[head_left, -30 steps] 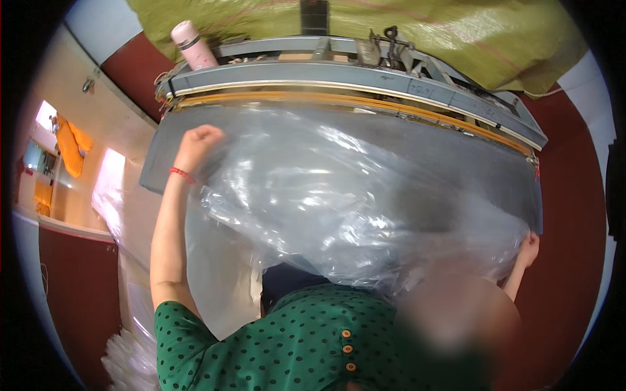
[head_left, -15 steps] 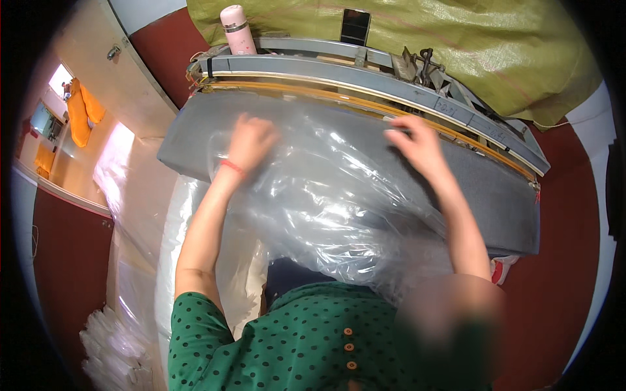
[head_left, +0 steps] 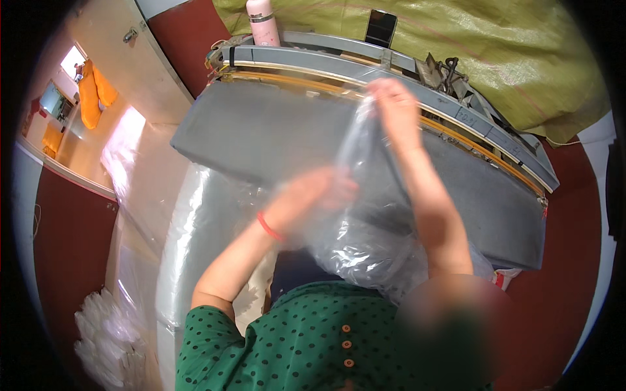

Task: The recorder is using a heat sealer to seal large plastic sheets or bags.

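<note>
My right hand (head_left: 396,111) is closed in a pinch on the gathered upper edge of a clear plastic bag or sheet (head_left: 368,251), by the far edge of a long grey padded surface (head_left: 254,120). From there the film hangs in a narrow bunched strip toward me and spreads into crumpled folds at my lap. My left hand (head_left: 313,192), with a red band at the wrist, is against the strip lower down. Motion smears its fingers, so their grip is unclear.
Behind the padded surface runs a long metal bar machine (head_left: 313,68) with orange strips. A pink bottle (head_left: 263,26) and a dark phone (head_left: 381,28) are beyond it. A roll of clear film (head_left: 189,221) lies at left, above a pile of plastic (head_left: 107,332). A door (head_left: 130,72) stands ajar.
The film, spread wide across the padded surface before, is now bunched into a narrow strip. My left hand has come right and nearer to me; my right hand has moved away and left, pinching the film.
</note>
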The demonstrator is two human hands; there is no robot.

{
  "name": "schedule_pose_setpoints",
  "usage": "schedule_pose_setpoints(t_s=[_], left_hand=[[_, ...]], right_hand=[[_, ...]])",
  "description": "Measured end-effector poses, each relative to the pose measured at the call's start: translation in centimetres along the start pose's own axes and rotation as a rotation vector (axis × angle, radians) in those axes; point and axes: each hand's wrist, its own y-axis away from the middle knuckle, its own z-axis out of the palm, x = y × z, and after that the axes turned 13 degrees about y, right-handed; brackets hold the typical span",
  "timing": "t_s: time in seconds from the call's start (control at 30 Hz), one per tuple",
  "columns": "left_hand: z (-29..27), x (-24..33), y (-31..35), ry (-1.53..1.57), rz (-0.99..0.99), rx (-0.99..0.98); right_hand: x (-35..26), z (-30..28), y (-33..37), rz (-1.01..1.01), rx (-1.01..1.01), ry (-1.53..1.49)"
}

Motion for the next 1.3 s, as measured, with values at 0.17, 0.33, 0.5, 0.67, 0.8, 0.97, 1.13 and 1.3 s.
schedule_pose_setpoints(t_s=[0.17, 0.33, 0.5, 0.67, 0.8, 0.97, 1.13, 1.3], left_hand=[[-1.1, -2.8, 2.6, -0.883, 0.261, 0.071], [-1.5, 0.0, -3.1, -1.233, 0.780, 0.395], [-1.6, -1.6, -0.7, -0.878, -0.183, -0.340], [-8.7, -1.2, 6.5, -1.065, -0.574, -0.330], [-18.5, 9.0, 11.9, -1.222, -0.714, 0.236], [-11.8, 23.4, 6.1, -2.124, 0.860, 0.978], [-9.4, 13.1, -2.1, -1.687, 0.872, 0.630], [-24.1, 10.0, -3.5, -1.688, 0.218, 0.909]], right_hand=[[-0.2, -11.8, -1.1, -0.030, 0.277, -0.289], [-1.3, -18.6, 1.5, -0.080, 0.358, -0.183], [-0.9, -26.8, 4.0, -0.008, 0.677, 0.114], [4.1, -39.1, 9.2, 0.153, 0.804, 0.297], [8.8, -45.4, 13.6, 0.331, 0.737, 0.495], [14.9, -47.5, 15.3, 0.380, 0.651, 0.728], [16.6, -50.2, 18.2, 0.346, 0.772, 1.226], [13.4, -52.2, 21.6, 0.801, 0.646, 1.551]])
